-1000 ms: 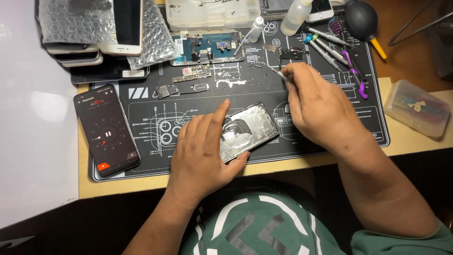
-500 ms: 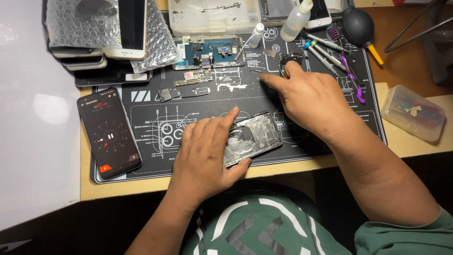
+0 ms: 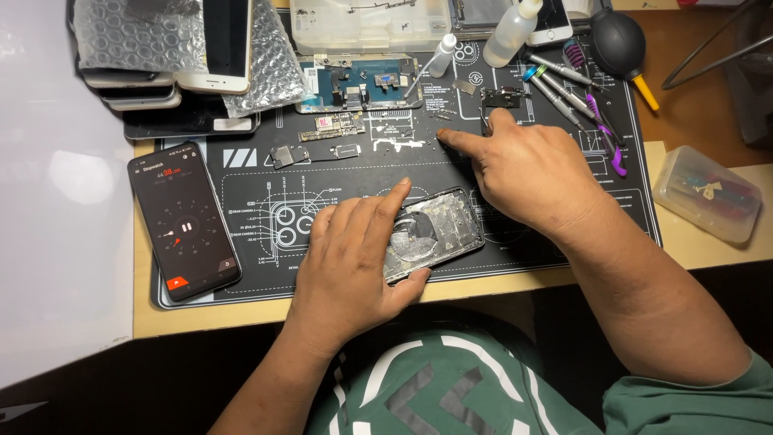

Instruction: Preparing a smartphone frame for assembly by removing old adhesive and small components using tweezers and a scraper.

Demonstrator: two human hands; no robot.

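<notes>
- Head view, change: right hand point(image 3: 535, 173) moved up and left across the mat point(image 3: 241, 173) since half a second ago; forefinger now stretched toward small loose parts point(image 3: 403, 145) in the middle of the mat, tip resting on or just over the mat beside them.
- Earlier picture showed a thin tool at this hand; now no tool visible, other fingers curled, nothing seen in the grip. Cannot tell if something small is under the fingertip.
- Left hand point(image 3: 358, 262) stayed in place: palm and spread fingers pressed flat on the open phone shell point(image 3: 435, 234), thumb at its near edge, holding it down, not closed around it.
- Meaning, as a judgement: shell kept fixed while the right hand goes for a small piece.
- Shell position: near middle of the mat, close to its front edge, tilted, partly under the left hand.
- Surface: dark printed mat on a light wooden table point(image 3: 700, 250); black phone point(image 3: 185, 221) with lit screen on the left; circuit board point(image 3: 358, 84) at the back; screwdrivers point(image 3: 564, 80), black blower point(image 3: 616, 44) and white bottle point(image 3: 511, 32) at the back right; clear box point(image 3: 708, 201) on the right; stacked phones in bubble wrap point(image 3: 169, 56) at the back left.
- Room: dark, little seen; white sheet on the left.
</notes>
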